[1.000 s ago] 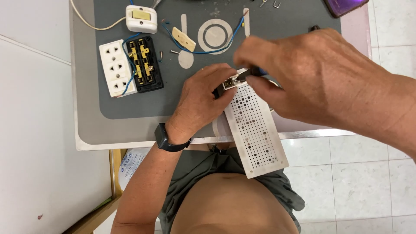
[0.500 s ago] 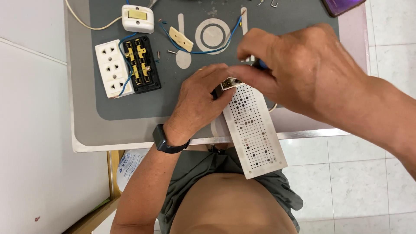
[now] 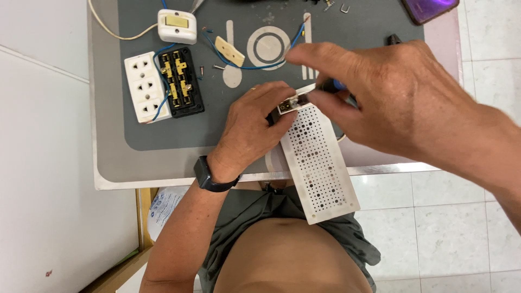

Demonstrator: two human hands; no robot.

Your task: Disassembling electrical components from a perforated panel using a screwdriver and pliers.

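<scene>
A long white perforated plate, dotted with rows of small holes, juts off the desk edge. The left hand pinches its top end; the right hand fingers grip a blue-handled tool there.

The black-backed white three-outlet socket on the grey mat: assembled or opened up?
Opened up: white socket faceplate lies beside black back, brass contacts exposed.

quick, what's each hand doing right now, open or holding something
Left hand: closed on the top end of the white perforated panel.
Right hand: closed on a thin tool whose tip is at the panel's top end.
</scene>
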